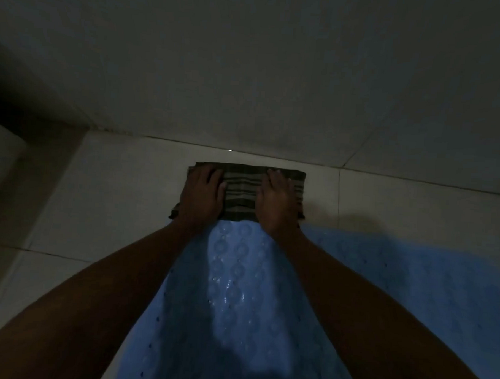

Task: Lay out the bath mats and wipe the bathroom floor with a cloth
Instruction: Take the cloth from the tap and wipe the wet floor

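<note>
Dim white floor tiles (105, 188) meet a grey wall (276, 76) across mid-frame. At centre, the striped cloth (241, 190) lies on the floor; left hand (202, 194) and right hand (275, 200) press flat on it, fingers spread, grasping nothing. Just below, a blue mat (238, 289) touches the cloth's near edge.

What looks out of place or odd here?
Nothing stands out. Both hands, left and right, press a folded striped cloth flat on the floor tile, beyond the blue mat. The picture is dim.
</note>
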